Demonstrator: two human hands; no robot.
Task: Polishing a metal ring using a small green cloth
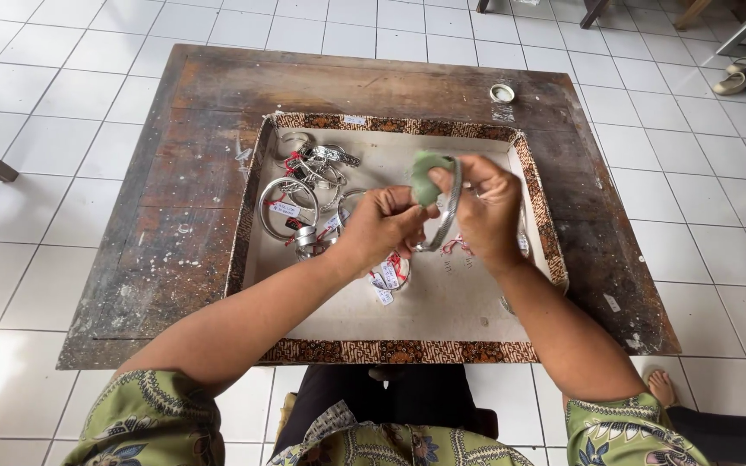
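Observation:
My left hand (383, 223) pinches the lower rim of a silver bangle (445, 213) held upright above a shallow tray (395, 351) with a brown patterned rim. My right hand (489, 205) grips the bangle's other side and presses a small green cloth (427, 177) against its top. A white tag on red thread (388, 274) lies under my left wrist. Several more silver bangles with tags (308, 194) are piled in the tray's far left corner.
The tray lies on a low, worn dark wooden table (174, 233) over a white tiled floor. A small round white lid (502, 92) sits near the table's far edge. Sandals (733, 76) lie at the far right. A bare foot (660, 386) shows at the lower right.

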